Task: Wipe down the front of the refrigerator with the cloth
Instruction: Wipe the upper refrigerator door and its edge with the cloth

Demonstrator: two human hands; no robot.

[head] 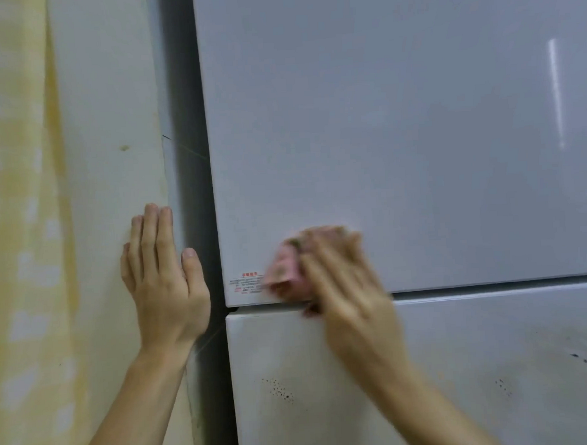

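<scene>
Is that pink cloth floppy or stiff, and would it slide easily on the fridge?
Probably floppy: the pink cloth is scrunched into soft folds under the right hand. It likely weighs little, since it is only a small wad. It should slide easily, as the upper door looks smooth and glossy.

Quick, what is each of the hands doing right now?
Left hand: open, flat against the wall.
Right hand: blurred, looks open, pressing the cloth on the refrigerator.

Only writing I can spot is a small label point(246, 283) in the bottom-left corner of the upper fridge door point(416, 130). It has a red heading and tiny print, too blurry to read. The cloth point(284, 270) overlaps its right end.
</scene>
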